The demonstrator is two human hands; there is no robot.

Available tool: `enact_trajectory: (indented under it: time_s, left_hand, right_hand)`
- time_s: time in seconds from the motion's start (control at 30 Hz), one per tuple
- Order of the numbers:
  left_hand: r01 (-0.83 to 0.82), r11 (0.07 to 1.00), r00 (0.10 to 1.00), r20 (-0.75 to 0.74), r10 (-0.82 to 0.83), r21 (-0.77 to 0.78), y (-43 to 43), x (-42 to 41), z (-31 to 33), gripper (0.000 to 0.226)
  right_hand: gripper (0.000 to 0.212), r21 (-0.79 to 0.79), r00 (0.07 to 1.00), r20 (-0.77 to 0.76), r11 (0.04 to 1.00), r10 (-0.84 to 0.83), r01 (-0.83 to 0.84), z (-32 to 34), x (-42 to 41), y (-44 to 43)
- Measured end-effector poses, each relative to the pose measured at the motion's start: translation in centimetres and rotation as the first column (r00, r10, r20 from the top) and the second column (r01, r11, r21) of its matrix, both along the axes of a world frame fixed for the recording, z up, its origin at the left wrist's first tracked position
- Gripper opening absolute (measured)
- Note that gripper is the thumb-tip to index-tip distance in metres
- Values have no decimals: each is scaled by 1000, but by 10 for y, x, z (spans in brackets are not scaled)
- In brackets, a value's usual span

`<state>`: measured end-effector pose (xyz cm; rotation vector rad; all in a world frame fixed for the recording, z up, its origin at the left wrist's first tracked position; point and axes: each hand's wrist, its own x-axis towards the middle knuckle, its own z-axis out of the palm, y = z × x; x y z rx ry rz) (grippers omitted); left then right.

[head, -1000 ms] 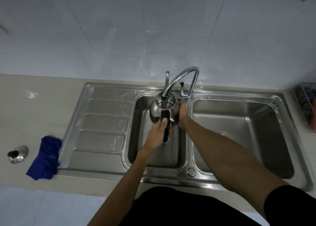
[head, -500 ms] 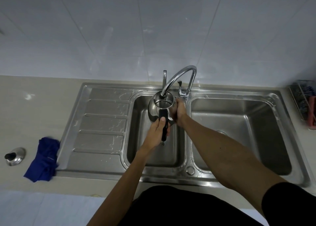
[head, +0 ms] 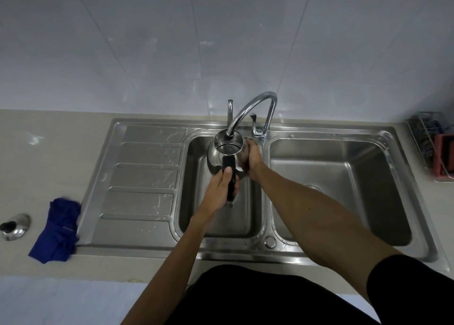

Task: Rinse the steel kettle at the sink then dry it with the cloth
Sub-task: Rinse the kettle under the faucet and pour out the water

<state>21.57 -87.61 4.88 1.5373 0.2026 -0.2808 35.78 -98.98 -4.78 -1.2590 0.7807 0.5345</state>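
Left hand point(head: 219, 189) is wrapped tight round the black handle point(head: 229, 174) of the kettle point(head: 226, 152), and the right hand point(head: 250, 158) cups its right side, holding it mid-frame over the left basin of the sink point(head: 348, 253) with its open top right under the tap point(head: 248, 113) spout. Can't tell if water's actually running. If it is, wet steel could slip from that cupped palm and clang into the basin, and the blue cloth point(head: 57, 231) for drying sits far off at lower left, beside the lid point(head: 16, 226).

Kettle point(head: 216, 157) spout hidden; rack point(head: 428, 147) cut off.
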Motion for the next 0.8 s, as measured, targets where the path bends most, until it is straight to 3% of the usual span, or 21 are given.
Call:
enact_trajectory:
  time_s: [0.53,0.67,0.8]
  left_hand:
    - [-6,1000,1000,13,5,19,0,2,3,46]
    - [-3,1000,1000,18,3,20,1,2,2,48]
    - [-3,1000,1000,16,3,12,0,2,2,41]
  right_hand:
    - [86,21,999,-14,999,29,-29,11,0,2]
    - [74,27,1000,-2,999,25,-25,16,-1,2]
    - [88,22,999,15,999,32,-33,-1,6,-1]
